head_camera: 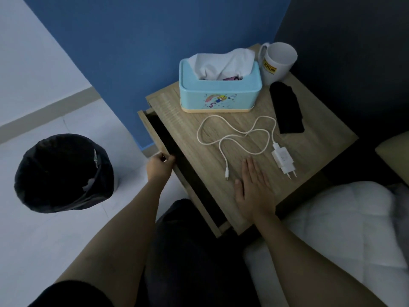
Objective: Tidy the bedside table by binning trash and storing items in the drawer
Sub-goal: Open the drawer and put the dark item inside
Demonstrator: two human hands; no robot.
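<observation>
— What are the hands doing?

— The left hand (159, 166) is gripping the front edge of the partly open drawer (168, 140). The right hand (253, 191) is lying flat, fingers spread, on the bedside table (314, 147).

— And the items?

— The white charger (283, 160) is sitting just beyond the right hand's fingertips, its cable (232, 138) looping ahead. The bin (63, 172) is standing left of the left hand.

Left hand (159, 165) curls closed in a grip, while right hand (252, 189) lies flat, fingers extended.
</observation>
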